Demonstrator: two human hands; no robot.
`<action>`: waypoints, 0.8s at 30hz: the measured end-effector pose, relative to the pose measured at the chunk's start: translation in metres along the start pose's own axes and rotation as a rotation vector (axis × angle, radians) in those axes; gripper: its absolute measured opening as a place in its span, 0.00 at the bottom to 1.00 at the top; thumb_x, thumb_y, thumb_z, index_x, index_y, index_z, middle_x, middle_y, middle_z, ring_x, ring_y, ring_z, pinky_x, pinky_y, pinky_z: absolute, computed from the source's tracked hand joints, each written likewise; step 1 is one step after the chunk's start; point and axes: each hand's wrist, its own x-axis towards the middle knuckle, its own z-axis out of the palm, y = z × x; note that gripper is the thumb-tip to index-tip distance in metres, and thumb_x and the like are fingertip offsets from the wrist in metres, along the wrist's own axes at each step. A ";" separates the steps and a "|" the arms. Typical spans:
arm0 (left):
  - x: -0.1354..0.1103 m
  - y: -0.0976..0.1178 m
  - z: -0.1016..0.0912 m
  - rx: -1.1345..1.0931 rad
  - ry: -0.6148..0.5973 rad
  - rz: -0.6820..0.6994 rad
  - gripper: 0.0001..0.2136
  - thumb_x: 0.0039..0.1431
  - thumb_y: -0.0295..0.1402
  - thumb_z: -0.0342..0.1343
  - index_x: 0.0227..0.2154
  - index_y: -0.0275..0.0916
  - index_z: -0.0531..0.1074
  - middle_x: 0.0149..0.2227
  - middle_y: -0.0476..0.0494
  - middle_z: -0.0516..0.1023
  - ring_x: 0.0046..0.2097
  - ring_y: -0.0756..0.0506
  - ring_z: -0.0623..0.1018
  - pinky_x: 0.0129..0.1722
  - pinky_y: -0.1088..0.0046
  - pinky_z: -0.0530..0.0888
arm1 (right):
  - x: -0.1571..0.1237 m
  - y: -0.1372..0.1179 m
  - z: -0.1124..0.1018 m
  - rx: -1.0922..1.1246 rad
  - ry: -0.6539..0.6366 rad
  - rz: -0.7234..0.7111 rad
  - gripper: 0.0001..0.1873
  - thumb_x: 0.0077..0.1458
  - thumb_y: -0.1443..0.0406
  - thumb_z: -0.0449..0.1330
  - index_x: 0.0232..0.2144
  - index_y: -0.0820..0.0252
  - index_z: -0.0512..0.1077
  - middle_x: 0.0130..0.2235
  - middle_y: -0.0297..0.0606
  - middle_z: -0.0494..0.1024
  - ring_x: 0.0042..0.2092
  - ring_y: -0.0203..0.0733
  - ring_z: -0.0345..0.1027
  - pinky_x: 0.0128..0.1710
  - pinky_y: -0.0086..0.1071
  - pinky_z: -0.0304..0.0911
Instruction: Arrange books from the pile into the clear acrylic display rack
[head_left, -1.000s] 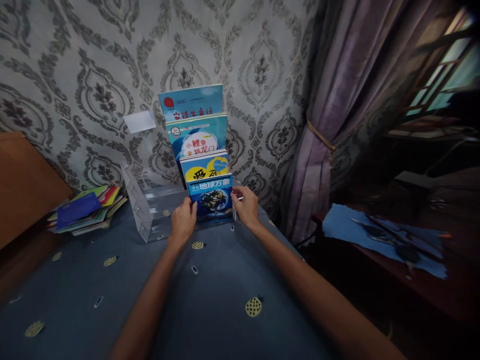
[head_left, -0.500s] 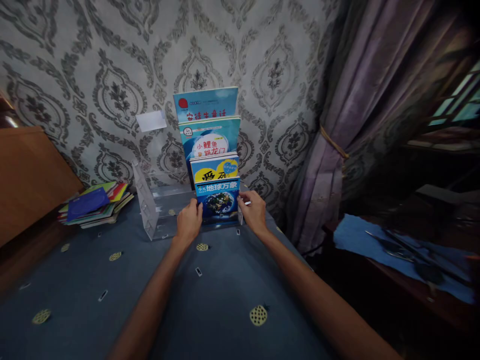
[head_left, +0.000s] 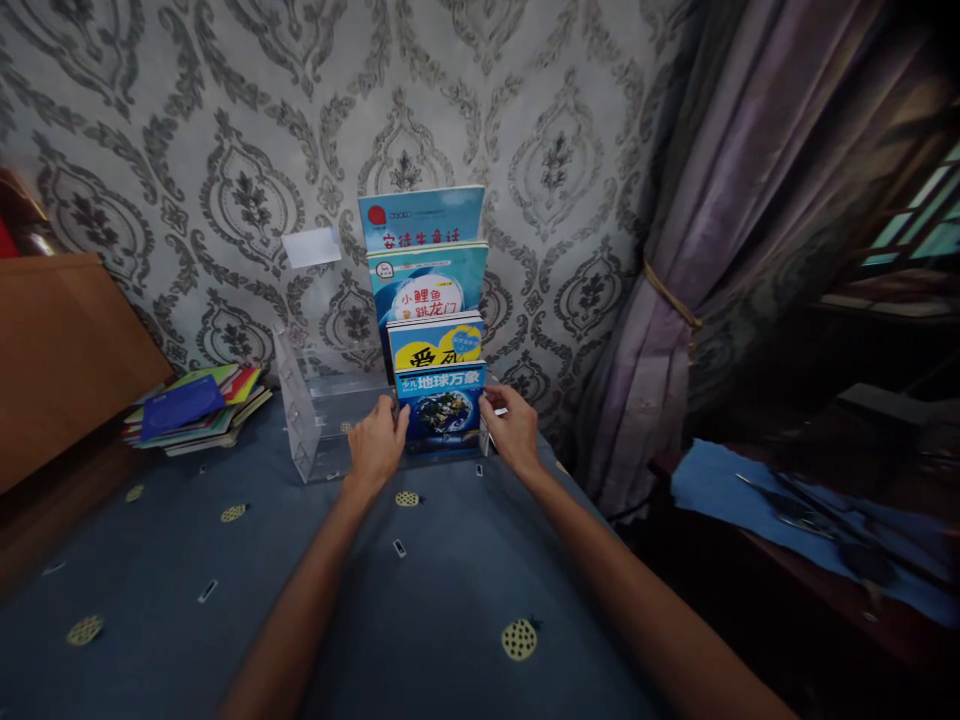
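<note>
A clear acrylic tiered rack [head_left: 311,420] stands against the patterned wall on a blue tablecloth [head_left: 420,600]. Its right column holds several children's books stepped one behind another. The front one is a blue book with an earth picture [head_left: 442,405]. My left hand [head_left: 377,447] grips that book's left edge with curled fingers. My right hand [head_left: 511,428] grips its right edge, thumb on the cover. Behind it stand a yellow-and-blue book [head_left: 435,343], a teal book [head_left: 427,280] and a blue book with a red dot [head_left: 420,215].
A stack of colourful books [head_left: 196,408] lies on the table at the left, beside a wooden board [head_left: 60,350]. A purple curtain [head_left: 720,230] hangs at the right. A dark side table with blue cloth [head_left: 795,510] and metal tools stands at far right.
Both hands stay on the front book's edges throughout. The view has shifted a little, so the rack and books sit slightly further right and lower in the picture.
</note>
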 end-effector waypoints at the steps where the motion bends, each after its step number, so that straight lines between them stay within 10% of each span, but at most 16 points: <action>1: 0.000 0.000 -0.001 0.000 0.012 0.000 0.12 0.73 0.43 0.45 0.42 0.41 0.67 0.41 0.40 0.82 0.40 0.40 0.81 0.33 0.71 0.64 | 0.000 -0.001 0.000 0.000 0.002 -0.004 0.16 0.53 0.56 0.57 0.38 0.59 0.77 0.33 0.42 0.81 0.34 0.49 0.74 0.36 0.41 0.70; 24: -0.002 0.004 -0.011 -0.034 0.064 0.013 0.11 0.73 0.41 0.46 0.47 0.40 0.66 0.46 0.42 0.81 0.45 0.42 0.81 0.35 0.70 0.66 | 0.000 -0.003 -0.001 -0.025 -0.006 0.000 0.19 0.54 0.54 0.58 0.39 0.61 0.78 0.34 0.43 0.82 0.34 0.48 0.75 0.36 0.40 0.68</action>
